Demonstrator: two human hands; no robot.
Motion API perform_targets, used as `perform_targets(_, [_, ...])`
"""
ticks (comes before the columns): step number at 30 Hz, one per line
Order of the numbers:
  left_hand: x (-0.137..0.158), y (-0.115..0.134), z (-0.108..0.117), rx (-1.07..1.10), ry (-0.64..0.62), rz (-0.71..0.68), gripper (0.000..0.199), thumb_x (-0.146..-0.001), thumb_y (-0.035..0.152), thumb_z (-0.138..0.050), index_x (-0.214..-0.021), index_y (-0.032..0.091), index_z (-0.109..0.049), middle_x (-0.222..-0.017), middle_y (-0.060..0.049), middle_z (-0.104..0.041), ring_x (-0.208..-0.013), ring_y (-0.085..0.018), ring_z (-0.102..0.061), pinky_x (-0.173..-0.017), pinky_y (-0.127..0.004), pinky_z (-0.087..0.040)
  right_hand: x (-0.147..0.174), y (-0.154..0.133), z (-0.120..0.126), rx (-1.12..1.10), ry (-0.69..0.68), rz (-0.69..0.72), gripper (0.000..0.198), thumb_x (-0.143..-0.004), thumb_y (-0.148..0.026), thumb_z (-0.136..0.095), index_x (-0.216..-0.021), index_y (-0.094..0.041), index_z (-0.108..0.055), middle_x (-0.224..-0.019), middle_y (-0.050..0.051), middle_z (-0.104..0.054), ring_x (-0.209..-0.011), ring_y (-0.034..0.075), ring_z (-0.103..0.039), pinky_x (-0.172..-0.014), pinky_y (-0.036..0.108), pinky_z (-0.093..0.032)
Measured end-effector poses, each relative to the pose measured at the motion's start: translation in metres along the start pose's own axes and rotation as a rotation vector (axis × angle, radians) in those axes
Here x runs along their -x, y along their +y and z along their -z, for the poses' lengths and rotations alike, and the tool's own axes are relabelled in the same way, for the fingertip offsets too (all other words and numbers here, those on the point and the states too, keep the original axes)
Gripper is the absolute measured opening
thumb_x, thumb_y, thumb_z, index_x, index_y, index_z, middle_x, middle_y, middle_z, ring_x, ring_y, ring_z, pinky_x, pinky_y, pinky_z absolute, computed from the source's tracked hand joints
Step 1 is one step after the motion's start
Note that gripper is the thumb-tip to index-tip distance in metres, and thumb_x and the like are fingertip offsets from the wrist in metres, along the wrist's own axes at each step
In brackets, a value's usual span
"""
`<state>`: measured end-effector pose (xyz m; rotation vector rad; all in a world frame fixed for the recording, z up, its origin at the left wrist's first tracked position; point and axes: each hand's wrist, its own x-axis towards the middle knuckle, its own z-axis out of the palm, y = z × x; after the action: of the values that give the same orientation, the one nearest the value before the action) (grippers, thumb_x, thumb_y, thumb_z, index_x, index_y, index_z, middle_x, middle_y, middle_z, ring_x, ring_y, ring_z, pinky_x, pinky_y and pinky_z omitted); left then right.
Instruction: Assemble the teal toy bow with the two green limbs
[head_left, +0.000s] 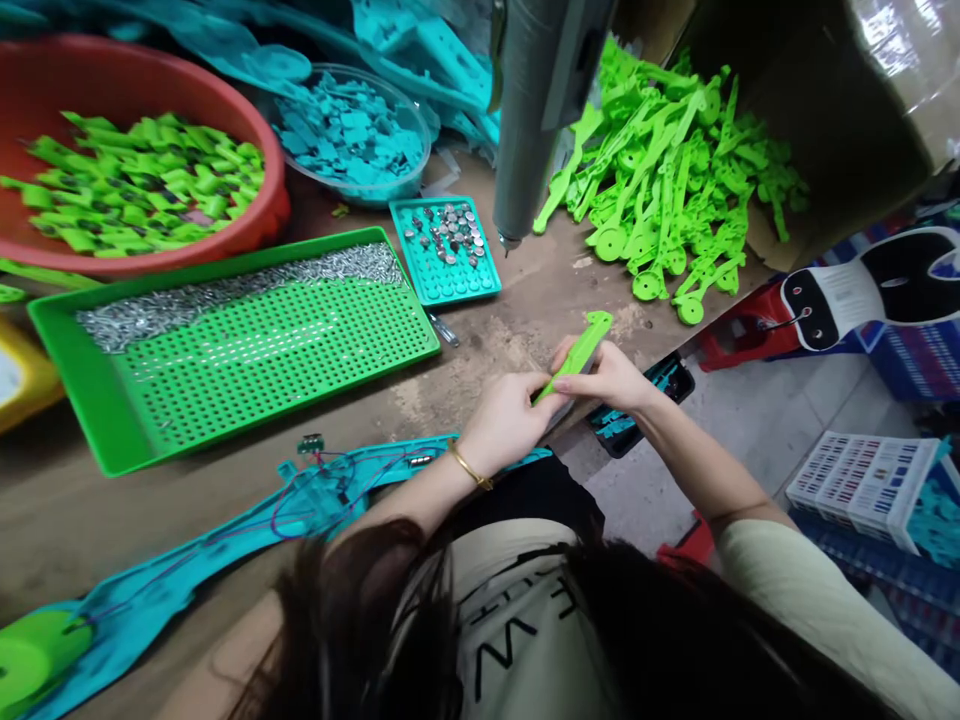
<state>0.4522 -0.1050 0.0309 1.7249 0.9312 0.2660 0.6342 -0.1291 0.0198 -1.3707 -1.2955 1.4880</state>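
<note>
Both my hands hold one long lime-green plastic part (586,350) above the front edge of the bench. My left hand (506,420), with a gold bangle at the wrist, is closed on its lower end. Around its middle are the fingers of my right hand (604,380), also closed. The part's tip points up and away from me; its near end is hidden by my fingers. A long blue plastic part (300,500) with thin wires, a small circuit board (310,444) and a green round end (37,650) lies to my left.
A grey powered driver (521,130) hangs over the bench. Behind are a green perforated tray (240,380) of screws, a blue tray (450,275) of small metal pieces, a red basin (274,190), a clear bowl (416,175) and a heap of green parts (660,190).
</note>
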Motion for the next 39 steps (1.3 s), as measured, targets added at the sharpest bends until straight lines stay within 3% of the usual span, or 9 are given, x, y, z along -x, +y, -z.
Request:
perform_targets(4, [0.006, -0.001, 0.003, -0.021, 0.027, -0.031, 0.037, -0.087, 0.044, -0.052, -0.086, 0.014, -0.073, -0.055, 0.003, -0.052, -0.050, -0.009, -0.036, -0.053, -0.025, -0.025, -0.003, 0.001, -0.005, -0.042, 0.037, 0.102, 0.031, -0.063, -0.038, -0.082, -0.072, -0.017, -0.062, -0.073, -0.004, -0.054, -0.066, 0.010, -0.051, -0.061, 0.024, -0.042])
perform_targets(8, [0.017, -0.003, 0.017, -0.214, -0.082, -0.080, 0.031, -0.087, 0.041, -0.055, -0.092, 0.016, -0.072, -0.072, -0.003, -0.068, -0.058, -0.013, -0.051, -0.057, -0.025, -0.031, 0.000, 0.001, -0.005, -0.054, 0.042, 0.147, 0.028, -0.066, -0.035, -0.081, -0.078, -0.017, -0.064, -0.076, -0.003, -0.057, -0.069, 0.010, -0.053, -0.063, 0.024, -0.042])
perform_targets(13, [0.024, -0.008, 0.017, -0.243, -0.071, -0.073, 0.026, -0.089, 0.034, -0.052, -0.088, 0.016, -0.072, -0.074, -0.003, -0.069, -0.058, -0.012, -0.053, -0.059, -0.025, -0.033, 0.009, 0.012, -0.019, -0.045, -0.046, 0.047, 0.033, -0.064, -0.036, -0.083, -0.086, -0.017, -0.066, -0.082, -0.001, -0.062, -0.076, 0.013, -0.058, -0.071, 0.027, -0.046])
perform_targets(17, [0.024, -0.009, 0.013, -0.253, -0.054, -0.084, 0.028, -0.090, 0.036, -0.051, -0.088, 0.017, -0.071, -0.076, -0.004, -0.069, -0.066, -0.014, -0.058, -0.063, -0.026, -0.036, 0.009, 0.018, -0.029, -0.098, -0.002, 0.160, 0.023, -0.065, -0.032, -0.081, -0.076, -0.018, -0.066, -0.081, -0.001, -0.060, -0.074, 0.012, -0.057, -0.072, 0.027, -0.046])
perform_targets(21, [0.028, -0.007, 0.025, -0.394, -0.152, -0.086, 0.032, -0.089, 0.043, -0.054, -0.101, 0.016, -0.067, -0.094, -0.009, -0.071, -0.087, -0.022, -0.063, -0.072, -0.030, -0.040, 0.010, 0.021, -0.025, -0.093, 0.038, 0.204, 0.022, -0.064, -0.029, -0.083, -0.075, -0.018, -0.067, -0.080, -0.001, -0.060, -0.076, 0.013, -0.057, -0.073, 0.028, -0.046])
perform_targets(27, [0.035, -0.001, 0.031, -0.462, -0.147, -0.049, 0.026, -0.089, 0.041, -0.053, -0.092, 0.019, -0.067, -0.086, -0.006, -0.071, -0.081, -0.022, -0.065, -0.067, -0.030, -0.039, 0.023, 0.030, -0.039, -0.256, 0.091, 0.041, 0.045, -0.057, -0.036, -0.087, -0.093, -0.020, -0.064, -0.084, -0.001, -0.062, -0.075, 0.013, -0.059, -0.069, 0.027, -0.048])
perform_targets(34, [0.038, 0.000, 0.025, -0.439, -0.084, -0.051, 0.026, -0.088, 0.041, -0.055, -0.095, 0.020, -0.068, -0.091, -0.005, -0.072, -0.086, -0.023, -0.066, -0.072, -0.030, -0.042, 0.027, 0.022, -0.052, -0.144, 0.229, 0.114, 0.033, -0.062, -0.039, -0.083, -0.079, -0.018, -0.065, -0.078, 0.000, -0.063, -0.074, 0.014, -0.059, -0.070, 0.030, -0.049])
perform_targets(37, [0.040, 0.004, 0.033, -0.500, -0.147, 0.000, 0.040, -0.088, 0.047, -0.054, -0.114, 0.018, -0.062, -0.093, -0.008, -0.073, -0.086, -0.025, -0.067, -0.070, -0.031, -0.042, 0.028, 0.018, -0.047, -0.161, 0.215, 0.157, 0.029, -0.061, -0.034, -0.085, -0.076, -0.018, -0.066, -0.076, 0.000, -0.063, -0.072, 0.014, -0.060, -0.068, 0.029, -0.050])
perform_targets(39, [0.041, 0.008, 0.039, -0.555, -0.200, 0.014, 0.039, -0.090, 0.047, -0.051, -0.111, 0.017, -0.063, -0.089, -0.008, -0.072, -0.081, -0.024, -0.067, -0.067, -0.031, -0.041, 0.031, 0.018, -0.046, -0.182, 0.238, 0.178, 0.028, -0.061, -0.032, -0.085, -0.075, -0.018, -0.066, -0.076, 0.000, -0.063, -0.072, 0.014, -0.060, -0.068, 0.029, -0.050])
